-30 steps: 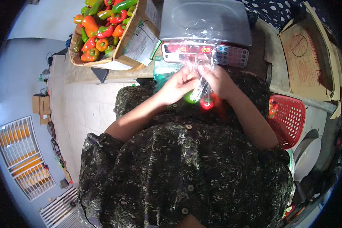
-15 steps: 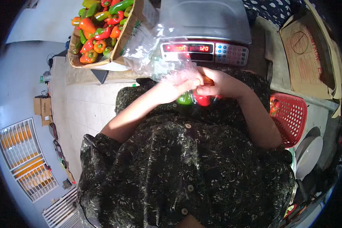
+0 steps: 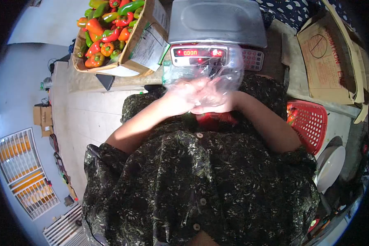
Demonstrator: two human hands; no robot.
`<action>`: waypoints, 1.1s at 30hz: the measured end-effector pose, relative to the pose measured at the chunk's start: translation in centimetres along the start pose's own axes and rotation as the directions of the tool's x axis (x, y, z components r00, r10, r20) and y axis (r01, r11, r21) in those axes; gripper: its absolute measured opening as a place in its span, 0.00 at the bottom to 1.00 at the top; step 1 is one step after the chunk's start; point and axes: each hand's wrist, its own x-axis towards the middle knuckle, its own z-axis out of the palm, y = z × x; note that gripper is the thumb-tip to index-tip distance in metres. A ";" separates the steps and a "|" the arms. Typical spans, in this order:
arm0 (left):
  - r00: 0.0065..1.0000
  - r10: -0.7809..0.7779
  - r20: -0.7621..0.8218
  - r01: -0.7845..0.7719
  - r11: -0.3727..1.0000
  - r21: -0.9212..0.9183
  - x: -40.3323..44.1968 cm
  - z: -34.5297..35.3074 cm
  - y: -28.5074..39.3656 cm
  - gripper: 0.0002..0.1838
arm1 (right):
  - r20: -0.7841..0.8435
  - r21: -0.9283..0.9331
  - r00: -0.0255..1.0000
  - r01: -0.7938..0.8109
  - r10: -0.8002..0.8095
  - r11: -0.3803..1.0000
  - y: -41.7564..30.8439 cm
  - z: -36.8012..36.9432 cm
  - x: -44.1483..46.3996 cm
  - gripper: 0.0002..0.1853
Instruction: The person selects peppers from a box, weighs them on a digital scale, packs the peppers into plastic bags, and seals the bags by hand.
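Observation:
A clear plastic bag [image 3: 229, 61] is gathered in both my hands in front of my chest, and its loose top spreads up over the scale's display. My left hand [image 3: 183, 97] is closed on the bag's neck. Right beside it, my right hand [image 3: 217, 102] is also closed on the bag, with its fingers partly blurred and covered by the plastic. Below the hands hang red peppers [image 3: 214, 119] in the bag, mostly in shadow. The digital scale [image 3: 219, 20] stands just beyond, with red digits lit and its pan bare.
A cardboard box [image 3: 145, 49] full of red, orange and green peppers [image 3: 106, 37] stands at the upper left. To the right are a red plastic basket [image 3: 313, 127] with some peppers, a white dish [image 3: 332, 168] and an open cardboard carton [image 3: 328, 61].
The bag's loose top has swung from the left to the right, over the display. My hands have moved slightly lower and turned, and the peppers below are less visible.

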 end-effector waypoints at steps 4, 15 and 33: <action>0.994 -0.046 0.103 0.028 0.985 0.172 2.0 -1.4 1.7 0.16 | -0.038 -0.426 0.931 0.313 -0.362 0.849 5.2 0.6 1.3 0.17; 0.996 0.074 0.041 -0.054 0.929 -0.365 6.2 0.8 0.5 0.12 | -0.301 -0.236 0.925 0.164 -0.232 0.958 1.5 2.7 1.5 0.19; 0.995 0.001 -0.105 0.028 0.962 0.273 1.3 0.1 -0.9 0.49 | -0.849 -0.203 0.520 -0.161 -0.092 0.966 4.1 -3.0 0.2 0.17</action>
